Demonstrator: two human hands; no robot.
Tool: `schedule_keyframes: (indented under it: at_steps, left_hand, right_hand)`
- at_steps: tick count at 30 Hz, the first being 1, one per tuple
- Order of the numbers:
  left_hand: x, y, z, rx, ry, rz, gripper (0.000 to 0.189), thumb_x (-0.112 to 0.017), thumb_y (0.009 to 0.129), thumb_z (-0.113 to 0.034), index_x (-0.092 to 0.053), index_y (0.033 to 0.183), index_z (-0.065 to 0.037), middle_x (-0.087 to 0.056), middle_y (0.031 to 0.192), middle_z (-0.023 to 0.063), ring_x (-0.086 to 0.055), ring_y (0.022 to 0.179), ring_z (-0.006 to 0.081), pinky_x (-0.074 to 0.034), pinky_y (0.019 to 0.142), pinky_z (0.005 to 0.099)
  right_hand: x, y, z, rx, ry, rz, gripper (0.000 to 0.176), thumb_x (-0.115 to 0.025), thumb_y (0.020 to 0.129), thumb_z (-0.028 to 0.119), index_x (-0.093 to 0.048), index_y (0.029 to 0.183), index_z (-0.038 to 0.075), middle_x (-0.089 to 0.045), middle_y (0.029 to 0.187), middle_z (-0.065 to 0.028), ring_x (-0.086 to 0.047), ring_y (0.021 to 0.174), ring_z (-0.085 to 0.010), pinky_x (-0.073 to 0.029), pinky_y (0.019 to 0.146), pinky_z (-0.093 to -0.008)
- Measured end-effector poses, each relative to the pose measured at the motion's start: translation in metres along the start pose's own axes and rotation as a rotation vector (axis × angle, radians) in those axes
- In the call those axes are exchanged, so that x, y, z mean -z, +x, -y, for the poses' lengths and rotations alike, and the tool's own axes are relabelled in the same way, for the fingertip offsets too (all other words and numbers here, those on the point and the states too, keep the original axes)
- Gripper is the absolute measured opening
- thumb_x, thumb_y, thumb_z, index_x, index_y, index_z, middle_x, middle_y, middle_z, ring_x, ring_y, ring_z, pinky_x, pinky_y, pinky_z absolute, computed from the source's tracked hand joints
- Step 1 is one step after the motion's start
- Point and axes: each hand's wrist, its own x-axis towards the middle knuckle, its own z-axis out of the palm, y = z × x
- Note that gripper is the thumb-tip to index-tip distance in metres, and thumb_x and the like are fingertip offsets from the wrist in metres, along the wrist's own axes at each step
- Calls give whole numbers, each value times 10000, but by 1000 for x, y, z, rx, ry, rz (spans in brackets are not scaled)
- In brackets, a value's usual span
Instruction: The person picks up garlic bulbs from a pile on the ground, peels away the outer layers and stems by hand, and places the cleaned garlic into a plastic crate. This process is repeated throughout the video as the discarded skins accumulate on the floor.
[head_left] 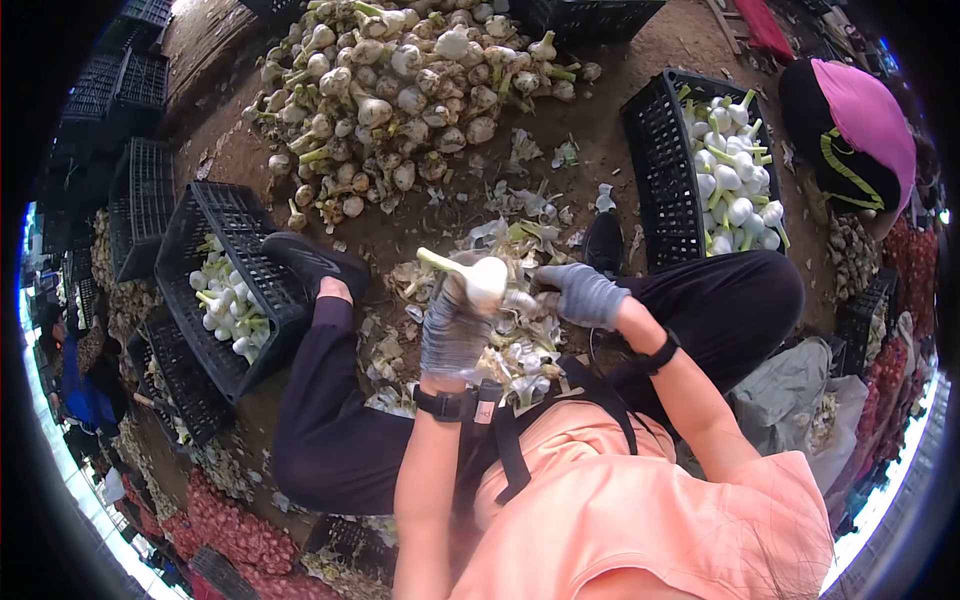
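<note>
Left hand point(455, 330) closed round garlic bulb point(487, 278), held over peel pile point(520, 350). Right hand point(585, 293) curled beside bulb; grip unclear. Risk: glove slips, bulb drops into pile, gets lost.

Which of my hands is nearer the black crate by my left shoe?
Left. The left hand, holding a garlic bulb, is right of the crate; the right hand lies farther right.
</note>
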Motion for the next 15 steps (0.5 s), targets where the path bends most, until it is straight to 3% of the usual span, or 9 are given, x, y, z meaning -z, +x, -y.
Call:
schedule_keyframes:
  at_steps: [1, 3, 5, 6, 7, 9, 11, 13, 15]
  left_hand:
    - [7, 3, 0, -1, 0, -1, 352, -580, 844, -235, -504, 1120, -30, -568, 1092, 92, -543, 1021, 209, -463, 870, 347]
    - [19, 8, -5, -17, -123, -184, 343, -575, 849, -249, -515, 1114, -39, -565, 1097, 91, -553, 992, 206, -478, 824, 321]
    - [23, 12, -6, -81, -51, -260, 307, -586, 843, -251, -543, 1081, -62, -587, 1052, 75, -578, 917, 195, -497, 738, 299]
    - [25, 12, -7, -91, -10, -305, 274, -588, 843, -250, -557, 1052, -75, -600, 1015, 62, -587, 878, 184, -501, 700, 288]
    - [26, 13, -7, -102, 31, -346, 242, -589, 844, -248, -570, 1023, -87, -613, 978, 49, -596, 838, 174, -504, 663, 278]
    - [24, 12, -4, -112, 129, -422, 211, -614, 827, -261, -580, 971, -110, -623, 909, 22, -603, 787, 151, -509, 616, 264]
    - [25, 10, -1, -194, 319, -413, 211, -640, 809, -269, -580, 956, -131, -617, 886, 12, -600, 792, 138, -508, 591, 256]
    - [22, 9, -2, -204, 379, -404, 208, -655, 800, -266, -576, 944, -138, -608, 876, 5, -593, 786, 125, -507, 584, 251]
    - [11, 5, -4, -267, 585, -446, 205, -647, 808, -259, -566, 936, -120, -599, 877, 8, -583, 783, 113, -509, 605, 248]
  right_hand:
    - [15, -7, 7, 1, 0, 1, 227, -557, 791, 194, -570, 923, 10, -614, 847, -197, -598, 780, -328, -463, 684, -373]
    - [43, -22, 12, 40, 892, 251, 238, -584, 796, 202, -562, 874, -22, -614, 777, -130, -605, 727, -246, -469, 640, -313]
    - [48, -29, -2, 272, 1401, 233, 282, -615, 788, 229, -562, 873, -35, -589, 756, -74, -583, 710, -171, -465, 624, -270]
    - [49, -32, 1, 160, 1507, 203, 333, -617, 793, 269, -570, 913, -38, -583, 775, -74, -584, 705, -177, -478, 639, -280]
    - [56, -29, -7, -51, 1141, 149, 282, -577, 823, 239, -581, 976, 2, -607, 851, -80, -603, 751, -224, -488, 668, -310]
    - [40, -13, -3, 127, 45, -42, 243, -559, 827, 189, -586, 1028, 56, -623, 915, -94, -609, 819, -280, -492, 714, -346]
    - [32, 16, 16, -221, -533, 11, 304, -597, 782, 168, -569, 1070, 76, -615, 920, -136, -595, 874, -296, -472, 760, -357]
    - [10, 11, -9, -22, -21, -325, 309, -603, 771, 135, -563, 1069, 65, -613, 894, -149, -604, 849, -268, -475, 733, -349]
    - [7, 16, 10, -71, 129, -339, 300, -609, 773, 127, -562, 1060, 51, -614, 889, -139, -603, 827, -238, -475, 720, -331]
